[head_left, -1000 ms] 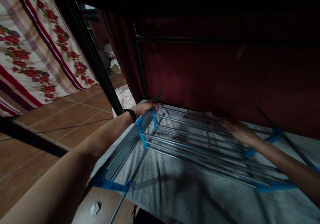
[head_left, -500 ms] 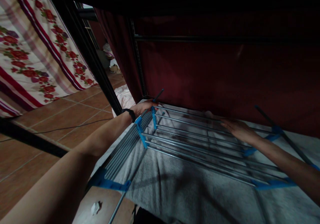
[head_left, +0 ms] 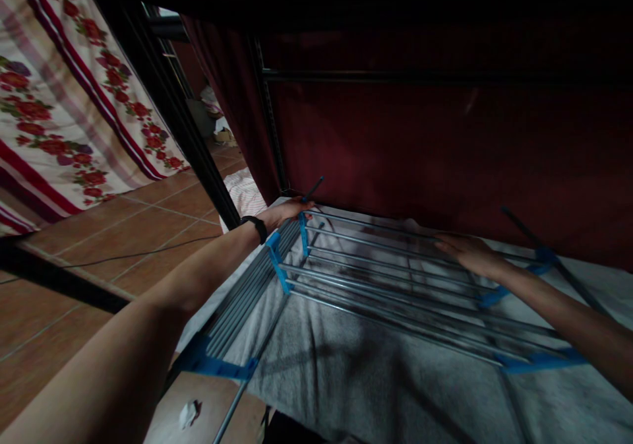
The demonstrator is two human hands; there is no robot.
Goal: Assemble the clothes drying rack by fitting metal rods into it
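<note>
A clothes drying rack [head_left: 356, 290] of grey metal rods with blue plastic end brackets lies across a grey blanket. My left hand [head_left: 295, 210] closes around its far left corner, by the top of a blue bracket [head_left: 303, 233] where a short rod pokes up. My right hand [head_left: 465, 253] lies over the far rods toward the right side, its fingers stretched out leftward along a rod; their undersides are hidden. On the left, a folded wing of closely spaced rods [head_left: 242, 299] slopes down toward me.
Black metal frame bars [head_left: 182, 127] stand at the left and run overhead. A dark red curtain [head_left: 420, 147] hangs behind the rack. A floral cloth [head_left: 74, 101] hangs over the tiled floor [head_left: 163, 223], where a black cable lies. Crumpled white paper [head_left: 188, 415] sits near the front.
The view has shifted very slightly. Both hands and the rack stay in nearly the same places.
</note>
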